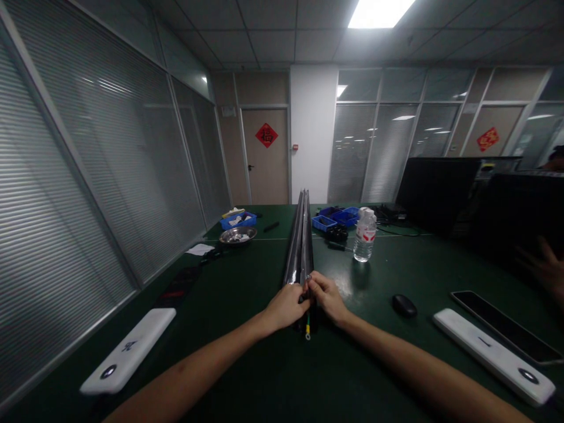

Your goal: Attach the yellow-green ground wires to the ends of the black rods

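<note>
Two long, dark, glossy bars point(294, 264) lie side by side on the table, running away from me. Over their near end, my left hand point(284, 305) is closed with curled fingers around the end of the bars. My right hand point(326, 298) meets it from the other side, thumb and forefinger pinched on something small and shiny that I cannot make out. Below the fingers hangs a short green wire with a yellow-sleeved ring terminal point(308, 333). The fingers hide most of the bars' near end.
On the green table point(247, 364) stand a water bottle point(363, 238), a metal bowl point(238, 236) and blue bins point(324, 222). A mouse point(404, 305) and white cases point(130, 352) flank my arms. At the right edge is another person's blurred hand point(546, 267).
</note>
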{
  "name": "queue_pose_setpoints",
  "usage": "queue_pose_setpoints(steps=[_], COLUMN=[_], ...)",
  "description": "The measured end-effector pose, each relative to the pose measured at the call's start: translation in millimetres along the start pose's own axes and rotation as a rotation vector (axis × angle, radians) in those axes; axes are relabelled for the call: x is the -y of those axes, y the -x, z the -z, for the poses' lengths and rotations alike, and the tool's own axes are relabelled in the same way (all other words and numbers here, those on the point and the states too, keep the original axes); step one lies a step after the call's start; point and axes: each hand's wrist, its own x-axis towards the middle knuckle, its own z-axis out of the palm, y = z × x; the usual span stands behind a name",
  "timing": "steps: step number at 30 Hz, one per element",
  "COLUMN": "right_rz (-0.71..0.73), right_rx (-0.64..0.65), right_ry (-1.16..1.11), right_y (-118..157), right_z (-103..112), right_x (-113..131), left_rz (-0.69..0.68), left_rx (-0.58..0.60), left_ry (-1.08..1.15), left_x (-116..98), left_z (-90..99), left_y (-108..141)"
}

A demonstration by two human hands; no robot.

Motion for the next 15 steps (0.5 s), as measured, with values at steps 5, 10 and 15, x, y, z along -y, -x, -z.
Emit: queue_pose_setpoints(steps=[5,10,15], right_rz=[0.094,0.172,0.196], right_rx=[-0.077,-0.197,-0.211], right_ry=[0.211,0.428,0.486], right_y=[5.2,9.9,9.7], right_z=[-3.4,-6.7,-6.1], right_x=[11.6,21.8,25.6], left_rz=[-0.018,0.031,0.065], left_rx=[0.038,0.047,0.049], left_ry=[0.018,-0.023,-0.037], left_x=[2.7,0.8,-2.0], left_z=[0.4,1.8,2.4], left_y=[-1.8,-2.8,-1.4])
